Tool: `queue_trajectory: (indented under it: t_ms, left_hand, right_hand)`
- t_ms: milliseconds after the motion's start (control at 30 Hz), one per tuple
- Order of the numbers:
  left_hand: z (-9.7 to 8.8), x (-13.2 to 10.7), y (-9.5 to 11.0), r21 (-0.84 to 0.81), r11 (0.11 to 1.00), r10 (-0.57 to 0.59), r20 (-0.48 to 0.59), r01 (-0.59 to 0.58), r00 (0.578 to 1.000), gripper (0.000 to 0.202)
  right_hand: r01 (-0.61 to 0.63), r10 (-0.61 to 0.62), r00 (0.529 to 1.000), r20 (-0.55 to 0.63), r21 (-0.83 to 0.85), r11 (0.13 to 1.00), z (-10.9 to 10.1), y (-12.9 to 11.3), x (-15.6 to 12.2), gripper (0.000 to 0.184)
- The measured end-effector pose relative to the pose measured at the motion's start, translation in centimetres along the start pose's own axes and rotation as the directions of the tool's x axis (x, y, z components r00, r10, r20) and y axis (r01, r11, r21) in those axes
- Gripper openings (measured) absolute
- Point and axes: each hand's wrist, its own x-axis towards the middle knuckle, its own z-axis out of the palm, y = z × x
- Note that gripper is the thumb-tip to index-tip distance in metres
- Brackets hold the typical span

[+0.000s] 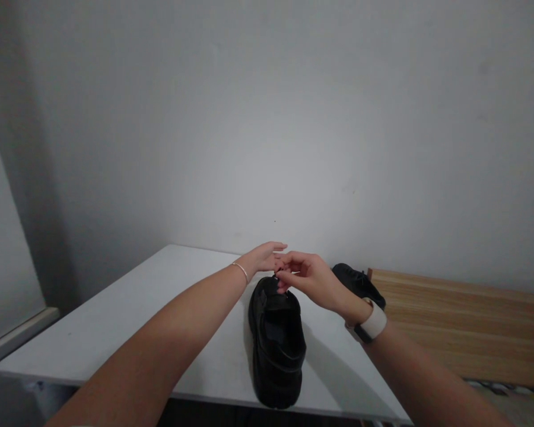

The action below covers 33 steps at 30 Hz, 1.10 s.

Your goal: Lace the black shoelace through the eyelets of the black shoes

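Note:
A black shoe (276, 344) stands on a white table (115, 326), its heel toward me. Both hands meet above its lace area at the far end. My left hand (264, 258), with a thin bracelet on the wrist, reaches over the shoe, fingers bent toward the laces. My right hand (305, 276), with a white watch on the wrist, pinches what looks like a black lace at the shoe's tongue. The fingertips of the two hands touch. A second black shoe (358, 283) lies behind my right wrist, partly hidden.
A wooden board surface (463, 320) adjoins the table on the right. A plain grey wall (267, 118) rises directly behind the table. A pale panel (4, 267) stands at the far left.

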Motion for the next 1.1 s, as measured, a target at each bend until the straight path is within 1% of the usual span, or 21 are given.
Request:
queue_trajectory:
  t_ms: [100,167,233,267,300,333,400,433,500,533,567,633,667,700,767,800,833,900,967,1033,1100]
  left_hand:
    - [1.8,-0.2,2.1,-0.049,0.992,0.117,0.073,-0.114,0.990,0.014]
    - [2.0,-0.6,3.8,-0.065,0.976,0.214,0.070,-0.210,0.974,0.018]
    - [1.2,-1.1,5.3,-0.034,0.961,0.275,0.047,-0.274,0.960,0.025]
    - [0.6,-1.3,5.9,-0.002,0.956,0.292,0.033,-0.292,0.956,0.027]
    - [-0.1,-1.6,6.2,0.039,0.953,0.299,0.023,-0.299,0.954,0.029]
    - [-0.8,-2.0,6.3,0.088,0.951,0.296,0.018,-0.297,0.955,0.031]
    - [-2.2,-2.7,5.8,0.200,0.942,0.271,0.024,-0.271,0.962,0.032]
    - [-2.7,-3.1,5.4,0.257,0.932,0.256,0.030,-0.255,0.966,0.032]
    - [-3.3,-3.9,4.1,0.356,0.905,0.232,0.043,-0.232,0.972,0.030]
    - [-3.5,-4.1,3.5,0.393,0.891,0.224,0.051,-0.226,0.973,0.029]
    - [-3.6,-4.3,2.9,0.422,0.879,0.216,0.060,-0.221,0.975,0.028]
    - [-3.5,-4.4,1.9,0.458,0.862,0.208,0.074,-0.219,0.975,0.026]
    - [-3.3,-4.3,1.6,0.467,0.856,0.212,0.077,-0.223,0.974,0.027]
    - [-3.1,-4.3,1.4,0.472,0.851,0.219,0.078,-0.230,0.973,0.028]
    - [-2.7,-4.3,1.2,0.484,0.842,0.223,0.095,-0.241,0.970,0.032]
    - [-2.6,-4.4,1.1,0.492,0.836,0.210,0.117,-0.241,0.971,0.036]
    - [-2.5,-4.6,1.0,0.504,0.831,0.187,0.148,-0.237,0.971,0.041]
    - [-2.5,-5.3,0.7,0.529,0.820,0.123,0.213,-0.220,0.969,0.056]
    - [-2.6,-6.4,0.1,0.552,0.800,0.084,0.283,-0.234,0.955,0.070]
    - [-2.6,-7.5,-0.8,0.587,0.757,0.070,0.362,-0.286,0.929,0.072]
    - [-2.1,-8.3,-1.9,0.639,0.702,0.060,0.385,-0.314,0.921,0.066]
  right_hand:
    - [0.029,-0.032,0.999,-0.037,-0.088,0.996,0.0,-0.5,-0.5,0.019]
    - [0.029,-0.042,0.996,-0.077,-0.164,0.986,-0.9,-0.7,-0.4,0.017]
    - [0.041,-0.074,0.986,-0.149,-0.210,0.977,-2.0,-1.0,-0.2,0.014]
    - [0.067,-0.112,0.972,-0.205,-0.216,0.974,-2.6,-1.3,0.0,0.013]
    - [0.107,-0.165,0.948,-0.272,-0.213,0.971,-3.1,-1.8,0.2,0.012]
    - [0.163,-0.229,0.909,-0.347,-0.209,0.964,-3.4,-2.3,0.3,0.011]
    - [0.274,-0.342,0.821,-0.458,-0.210,0.938,-3.6,-3.4,0.5,0.012]
    - [0.301,-0.372,0.800,-0.471,-0.221,0.928,-3.5,-4.0,0.6,0.012]
    - [0.327,-0.410,0.789,-0.458,-0.251,0.911,-3.1,-5.0,0.6,0.010]
    - [0.348,-0.437,0.768,-0.468,-0.268,0.898,-2.9,-5.5,0.6,0.008]
    - [0.381,-0.476,0.724,-0.500,-0.285,0.880,-2.7,-6.0,0.7,0.007]
    - [0.456,-0.551,0.605,-0.575,-0.317,0.831,-2.7,-6.8,0.9,0.005]
    - [0.476,-0.570,0.572,-0.589,-0.328,0.816,-2.7,-7.2,1.1,0.006]
    - [0.478,-0.577,0.570,-0.585,-0.335,0.812,-2.8,-7.4,1.3,0.006]
    - [0.465,-0.577,0.600,-0.554,-0.346,0.815,-2.9,-7.8,1.7,0.006]
    - [0.462,-0.579,0.599,-0.553,-0.352,0.814,-3.0,-7.8,1.8,0.006]
    - [0.465,-0.585,0.583,-0.564,-0.359,0.809,-3.0,-7.9,1.9,0.006]
    - [0.481,-0.604,0.533,-0.593,-0.375,0.792,-3.2,-8.0,2.0,0.005]
    - [0.500,-0.625,0.483,-0.613,-0.393,0.772,-3.4,-8.3,2.1,0.005]
    - [0.532,-0.649,0.450,-0.614,-0.399,0.747,-3.5,-8.9,2.3,0.005]
    - [0.566,-0.677,0.437,-0.592,-0.405,0.719,-3.4,-9.7,2.6,0.005]
